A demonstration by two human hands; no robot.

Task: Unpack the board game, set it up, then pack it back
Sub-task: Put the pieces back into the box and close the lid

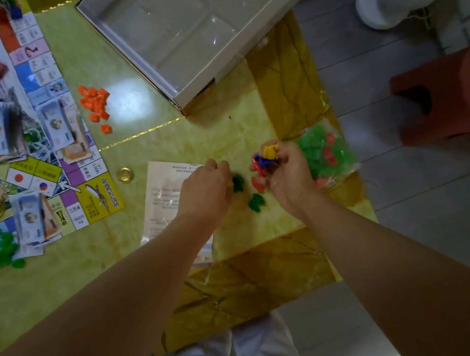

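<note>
Head view: the right hand is over the tabletop near its right edge. Its fingers are curled round a bunch of pieces: yellow on top, blue below, red at the bottom. Just left of it, the left hand reaches down with its back to the camera and its fingers bent to the surface. Whether they pinch anything cannot be told.

Between the hands lie two green pieces and a red piece, all flat on the tabletop. A clear bag of green and red pieces lies just beyond the right hand.

Under the left wrist lies a printed sheet, its long axis running away from the person and its text upside down to them. A gold coin sits just left of it.

The board lies flat at the left and is turned askew, one corner pointing toward the sheet. On it are stacks of money and some green pieces. An orange pile sits beside the board's far edge. The open box lies farther back, also askew, with one corner pointing toward the hands. A red stool stands on the floor at the right.
</note>
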